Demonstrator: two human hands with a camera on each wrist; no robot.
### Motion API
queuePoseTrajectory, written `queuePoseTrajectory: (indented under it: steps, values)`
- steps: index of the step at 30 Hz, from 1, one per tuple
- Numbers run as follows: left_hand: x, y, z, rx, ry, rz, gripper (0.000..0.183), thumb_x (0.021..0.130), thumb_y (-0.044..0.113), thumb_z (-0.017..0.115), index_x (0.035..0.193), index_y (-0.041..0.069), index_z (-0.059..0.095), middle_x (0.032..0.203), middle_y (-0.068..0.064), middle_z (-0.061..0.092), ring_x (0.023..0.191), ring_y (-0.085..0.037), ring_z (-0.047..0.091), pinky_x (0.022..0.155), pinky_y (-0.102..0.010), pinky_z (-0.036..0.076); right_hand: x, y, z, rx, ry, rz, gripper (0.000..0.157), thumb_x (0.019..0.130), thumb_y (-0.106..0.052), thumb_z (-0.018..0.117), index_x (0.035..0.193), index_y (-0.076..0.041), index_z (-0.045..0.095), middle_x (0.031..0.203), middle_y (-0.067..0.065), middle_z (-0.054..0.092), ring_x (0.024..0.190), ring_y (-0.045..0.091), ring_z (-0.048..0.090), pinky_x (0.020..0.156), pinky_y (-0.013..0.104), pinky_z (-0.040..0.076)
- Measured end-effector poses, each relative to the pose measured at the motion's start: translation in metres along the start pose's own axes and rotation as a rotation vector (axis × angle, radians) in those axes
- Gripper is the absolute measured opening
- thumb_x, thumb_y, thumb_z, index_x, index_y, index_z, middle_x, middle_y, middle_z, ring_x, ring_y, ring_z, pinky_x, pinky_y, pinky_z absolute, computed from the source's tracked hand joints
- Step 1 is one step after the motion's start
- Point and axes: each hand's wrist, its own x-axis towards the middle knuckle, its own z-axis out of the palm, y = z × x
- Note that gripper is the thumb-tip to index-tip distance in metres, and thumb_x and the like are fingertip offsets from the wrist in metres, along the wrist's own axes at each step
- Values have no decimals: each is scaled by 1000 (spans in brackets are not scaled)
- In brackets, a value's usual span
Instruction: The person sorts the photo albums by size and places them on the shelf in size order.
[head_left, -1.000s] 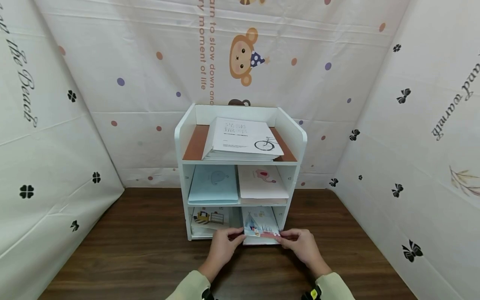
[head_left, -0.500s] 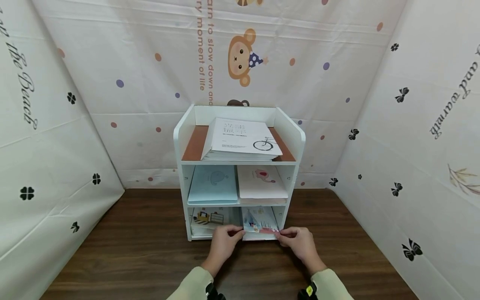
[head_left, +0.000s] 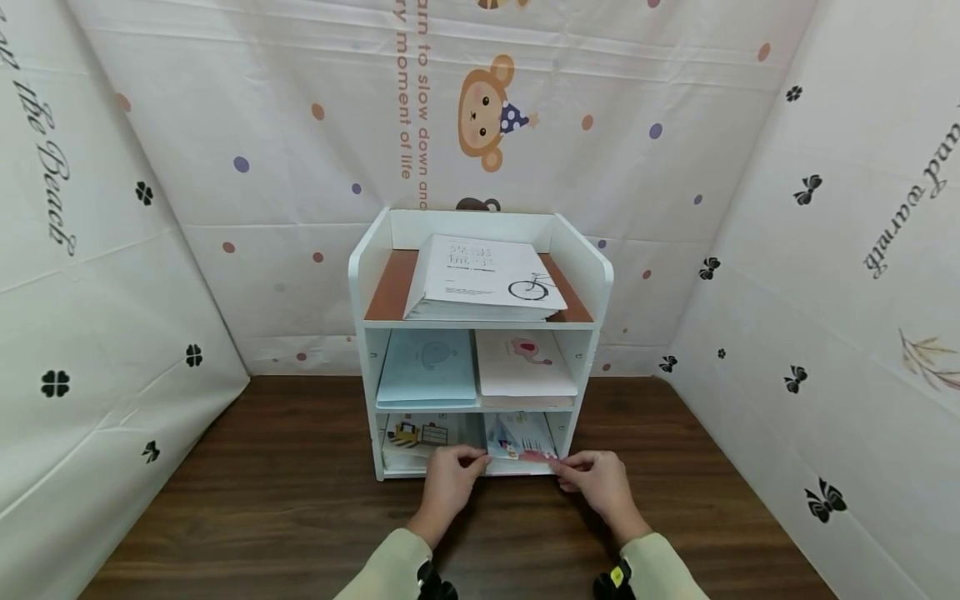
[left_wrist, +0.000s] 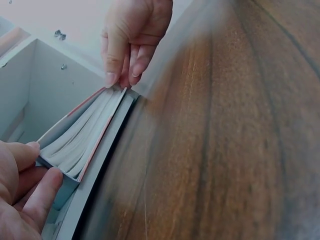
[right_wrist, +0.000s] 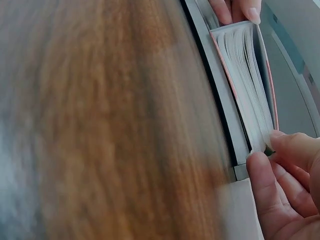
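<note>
A thick book [head_left: 521, 435] with a colourful illustrated cover lies in the lower right compartment of a white shelf unit [head_left: 480, 327]. Its page edges face out at the front, and the wrist views show these fanned pages [right_wrist: 242, 62] between two covers with pinkish edges. My left hand [head_left: 448, 485] pinches the near left corner, thumb at the upper cover. At the near right corner my right hand [head_left: 597, 485] pinches the book between thumb and fingers. The book's front edge sits right at the shelf's front edge; its far end is shaded inside the compartment.
A book with a yellow truck [head_left: 422, 435] lies in the lower left compartment. Above are light-blue books [head_left: 427, 365] and pale pink books [head_left: 525, 367]. White books [head_left: 487, 279] stack on top. The unit stands on a dark wooden table [head_left: 292, 492] before printed cloth walls.
Both hands have pushed the book a little farther into the compartment; its front edge stuck out past the shelf before and is now about level with it.
</note>
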Motion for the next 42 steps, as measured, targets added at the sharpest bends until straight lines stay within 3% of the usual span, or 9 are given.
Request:
queuePoseTrajectory:
  steps: [8, 19, 27, 42]
  values:
    - [2, 1, 1, 12, 16, 7, 6, 81, 26, 74, 82, 21, 76, 82, 10, 72, 74, -2, 61, 60, -19, 49, 1, -3, 2, 8, -2, 21, 13, 74, -18, 80, 79, -7, 75, 76, 9, 72, 60, 18, 68, 54, 28, 57]
    - [1, -1, 3, 29, 5, 4, 5, 83, 26, 73, 84, 22, 76, 84, 11, 72, 75, -2, 61, 62, -19, 49, 0, -3, 2, -15, 9, 56, 22, 73, -31, 80, 80, -11, 76, 81, 6, 72, 61, 16, 68, 55, 26, 57]
    - [-2, 2, 0, 10, 2, 40, 8, 82, 21, 73, 88, 16, 75, 86, 6, 72, 78, -5, 63, 63, -19, 51, 0, -2, 2, 15, 16, 45, 17, 72, -25, 81, 79, -9, 75, 80, 8, 72, 60, 17, 68, 55, 27, 57]
    - [-6, 0, -10, 28, -13, 33, 12, 83, 21, 73, 92, 13, 73, 87, 4, 71, 79, -6, 64, 64, -18, 53, -5, -8, -4, -27, 7, -13, 13, 75, -20, 79, 79, -9, 74, 74, 7, 72, 60, 17, 68, 54, 26, 57]
